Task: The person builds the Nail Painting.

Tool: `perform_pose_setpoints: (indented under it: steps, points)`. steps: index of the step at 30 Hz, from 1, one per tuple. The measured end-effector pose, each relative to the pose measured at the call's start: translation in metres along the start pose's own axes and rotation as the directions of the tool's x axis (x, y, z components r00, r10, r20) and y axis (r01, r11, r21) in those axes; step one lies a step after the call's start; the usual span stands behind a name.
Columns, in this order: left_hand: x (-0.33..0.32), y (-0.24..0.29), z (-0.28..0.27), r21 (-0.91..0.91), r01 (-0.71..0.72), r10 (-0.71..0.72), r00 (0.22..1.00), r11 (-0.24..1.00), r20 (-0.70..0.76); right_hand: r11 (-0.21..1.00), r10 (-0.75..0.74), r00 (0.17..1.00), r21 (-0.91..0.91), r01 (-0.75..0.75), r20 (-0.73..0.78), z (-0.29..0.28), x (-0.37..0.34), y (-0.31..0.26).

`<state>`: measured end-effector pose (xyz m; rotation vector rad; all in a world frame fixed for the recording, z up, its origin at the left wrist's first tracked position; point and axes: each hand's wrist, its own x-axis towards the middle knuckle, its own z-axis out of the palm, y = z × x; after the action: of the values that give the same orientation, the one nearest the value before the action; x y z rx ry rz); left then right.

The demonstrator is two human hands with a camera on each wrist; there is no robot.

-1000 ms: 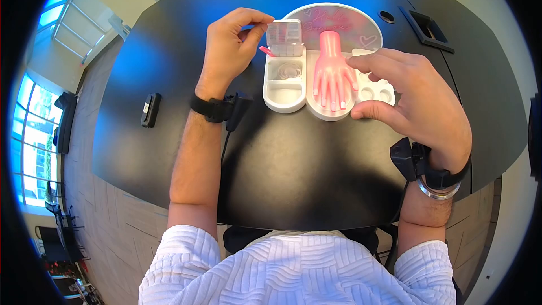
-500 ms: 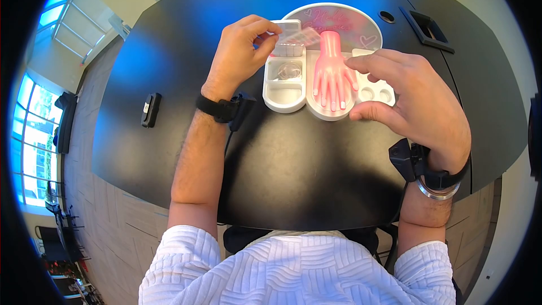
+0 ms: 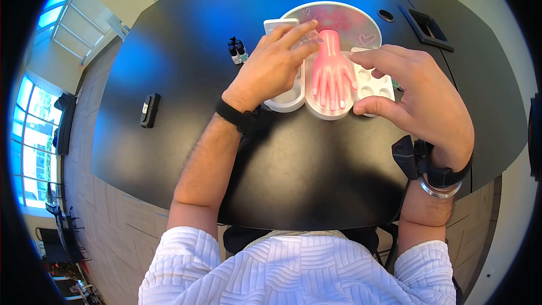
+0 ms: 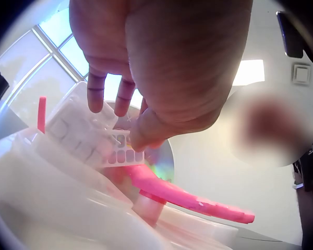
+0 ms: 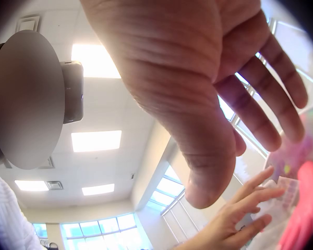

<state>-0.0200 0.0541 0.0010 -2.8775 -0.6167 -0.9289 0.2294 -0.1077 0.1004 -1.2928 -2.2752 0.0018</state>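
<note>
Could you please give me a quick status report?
Left hand pinching clear sheet near pink hand; right hand empty; head view of left tray partly blocked by left hand.

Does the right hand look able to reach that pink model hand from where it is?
Probably yes: the right hand looks empty and is held close beside the pink model hand, with nothing visible blocking the gap between them.
</note>
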Motion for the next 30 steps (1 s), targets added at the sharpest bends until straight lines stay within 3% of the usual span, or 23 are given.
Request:
perform_pose_setpoints:
  steps: [3,6,8,12,15,17,21,23,24,26,28,30]
  points:
    - [-0.002,0.002,0.004,0.092,0.015,-0.020,0.998,0.996,0.052,1.000,0.019,1.000,0.004,-0.019,0.018,-0.001,0.000,0.000]
    - [-0.001,0.001,-0.002,0.082,0.063,-0.069,0.995,0.995,0.076,1.000,-0.003,1.000,-0.004,0.003,-0.001,0.000,0.000,0.001]
    - [0.000,-0.005,-0.003,-0.018,0.139,-0.137,0.986,0.990,0.090,1.000,0.004,1.000,-0.015,-0.004,0.004,-0.001,0.000,0.001]
    - [-0.001,-0.006,-0.005,-0.023,0.139,-0.136,0.987,0.990,0.086,1.000,0.014,1.000,-0.018,-0.014,0.016,-0.001,-0.001,0.001]
    - [-0.003,0.003,0.001,0.029,0.062,-0.064,0.997,0.998,0.053,0.999,0.034,0.999,-0.020,-0.034,0.015,0.000,-0.002,0.000]
    - [-0.006,0.007,0.005,0.120,0.075,-0.090,0.989,0.990,0.118,0.999,0.028,0.999,-0.021,-0.027,0.023,0.000,0.000,0.000]
    - [-0.002,0.004,-0.002,0.055,0.161,-0.168,0.968,0.985,0.187,0.999,0.030,0.999,-0.016,-0.030,0.037,-0.001,0.000,-0.001]
    - [-0.001,-0.007,-0.005,-0.040,0.102,-0.103,0.995,0.994,-0.017,0.999,0.030,0.999,-0.014,-0.030,0.032,-0.001,0.000,0.000]
    - [-0.002,-0.012,-0.008,-0.040,0.102,-0.103,0.995,0.994,-0.017,0.999,0.031,0.999,-0.013,-0.031,0.028,-0.001,0.000,0.000]
    - [0.003,-0.014,-0.025,-0.238,0.197,-0.215,0.975,0.951,-0.053,0.999,0.031,0.999,-0.017,-0.031,0.025,0.000,-0.001,0.001]
    - [0.001,-0.020,-0.030,-0.210,0.181,-0.204,0.974,0.961,-0.094,0.999,0.031,0.999,-0.021,-0.030,0.022,0.000,-0.001,0.001]
    - [-0.001,-0.026,-0.031,-0.215,0.280,-0.300,0.951,0.936,-0.068,0.999,0.041,0.999,-0.019,-0.040,0.035,-0.001,-0.001,0.000]
